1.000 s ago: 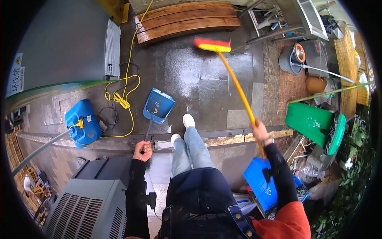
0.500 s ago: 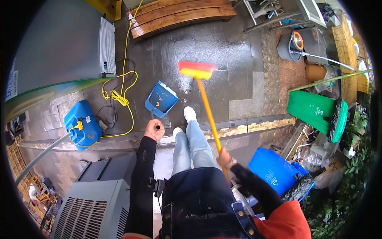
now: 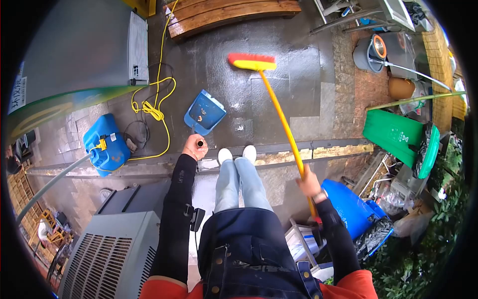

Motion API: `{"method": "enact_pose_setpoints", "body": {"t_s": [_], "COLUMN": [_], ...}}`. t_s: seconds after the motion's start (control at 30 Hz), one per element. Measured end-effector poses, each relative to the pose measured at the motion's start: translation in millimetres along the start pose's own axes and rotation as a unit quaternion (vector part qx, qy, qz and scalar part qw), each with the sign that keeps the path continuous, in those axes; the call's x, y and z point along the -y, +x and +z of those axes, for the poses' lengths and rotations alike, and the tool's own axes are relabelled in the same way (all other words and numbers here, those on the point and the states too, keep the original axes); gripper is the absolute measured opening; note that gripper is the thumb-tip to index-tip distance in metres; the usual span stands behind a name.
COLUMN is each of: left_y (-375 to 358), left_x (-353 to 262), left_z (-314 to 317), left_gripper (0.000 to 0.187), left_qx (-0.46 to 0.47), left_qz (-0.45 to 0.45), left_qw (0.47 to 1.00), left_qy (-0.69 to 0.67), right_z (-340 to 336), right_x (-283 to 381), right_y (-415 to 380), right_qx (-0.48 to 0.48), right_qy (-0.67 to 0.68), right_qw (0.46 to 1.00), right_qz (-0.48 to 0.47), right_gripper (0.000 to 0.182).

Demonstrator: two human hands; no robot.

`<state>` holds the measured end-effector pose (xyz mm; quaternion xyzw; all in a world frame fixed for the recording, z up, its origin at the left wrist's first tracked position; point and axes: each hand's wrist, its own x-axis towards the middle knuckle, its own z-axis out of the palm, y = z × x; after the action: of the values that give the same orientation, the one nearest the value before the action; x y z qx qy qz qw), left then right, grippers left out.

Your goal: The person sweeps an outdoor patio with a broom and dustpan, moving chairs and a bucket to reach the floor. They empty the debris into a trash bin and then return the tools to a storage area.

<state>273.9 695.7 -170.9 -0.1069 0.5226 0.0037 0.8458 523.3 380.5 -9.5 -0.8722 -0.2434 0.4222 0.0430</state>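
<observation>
My left hand is wrapped round the dark handle of a blue dustpan, whose pan lies on the wet grey floor with some small debris in it. In my right hand is the yellow shaft of a broom, gripped near its red-tipped upper end. The broom's head, yellow with red bristles, is farther out on the wet floor, beyond the dustpan and to its right.
A wooden bench stands ahead. On the left are a yellow cable, a blue container and a grey vented unit. To the right are a grey bucket, a green bin and a blue bin.
The broom head has moved forward and slightly right, and my right hand has shifted right with the shaft. My feet are now side by side, farther back from the dustpan.
</observation>
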Motion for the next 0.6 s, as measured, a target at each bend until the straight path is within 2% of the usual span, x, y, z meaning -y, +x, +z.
{"method": "enact_pose_setpoints", "body": {"t_s": [0.07, 0.1, 0.17, 0.2, 0.23, 0.27, 0.33, 0.4, 0.5, 0.57, 0.6], "left_y": [-1.8, -4.1, -7.5, -8.5, -9.4, -14.0, -14.1, -10.7, -26.8, -44.2, -49.2], "left_x": [3.4, 4.9, 4.6, 3.5, 3.0, 3.4, 4.7, 2.2, 7.8, 13.8, 12.9], "left_z": [1.6, 3.9, 4.9, 1.1, -0.6, 5.2, 7.1, 2.9, -7.3, -12.5, -21.8], "left_gripper": [0.020, 0.021, 0.022, 0.024, 0.026, 0.027, 0.026, 0.025, 0.022, 0.022, 0.014], "left_qx": [-0.003, 0.003, -0.002, 0.030, 0.064, 0.065, 0.042, 0.042, 0.047, -0.066, -0.075], "left_qz": [-0.001, 0.001, -0.010, -0.005, -0.002, -0.007, -0.005, 0.008, 0.036, 0.055, 0.013], "left_qw": [1.000, 1.000, 1.000, 0.999, 0.998, 0.998, 0.999, 0.998, 0.997, 0.995, 0.996], "left_qy": [0.002, 0.008, 0.017, 0.020, 0.023, 0.014, 0.031, 0.049, 0.049, 0.043, 0.050], "right_z": [52.4, 80.5, 140.1, 158.1, 177.9, 141.1, 99.2, 74.1, 43.1, 26.5, 21.9], "right_x": [-18.1, -11.7, -4.5, 4.0, -1.2, 27.7, 36.2, 9.1, -9.8, -27.7, -38.8], "right_y": [46.2, 51.5, 22.6, -6.7, -35.4, -61.1, -91.7, -113.6, -153.6, -172.8, -180.7], "right_qx": [-0.005, -0.022, -0.005, 0.030, 0.045, 0.197, 0.287, 0.342, 0.308, 0.280, 0.253], "right_qy": [0.026, -0.006, 0.050, 0.046, 0.078, 0.227, 0.262, 0.419, 0.448, 0.486, 0.517], "right_qw": [0.999, 0.999, 0.997, 0.996, 0.995, 0.942, 0.909, 0.828, 0.826, 0.810, 0.795], "right_qz": [0.036, 0.043, 0.050, 0.066, 0.033, 0.147, 0.151, 0.149, 0.151, 0.172, 0.189], "right_gripper": [0.030, 0.029, 0.032, 0.033, 0.031, 0.031, 0.024, 0.031, 0.032, 0.032, 0.033]}}
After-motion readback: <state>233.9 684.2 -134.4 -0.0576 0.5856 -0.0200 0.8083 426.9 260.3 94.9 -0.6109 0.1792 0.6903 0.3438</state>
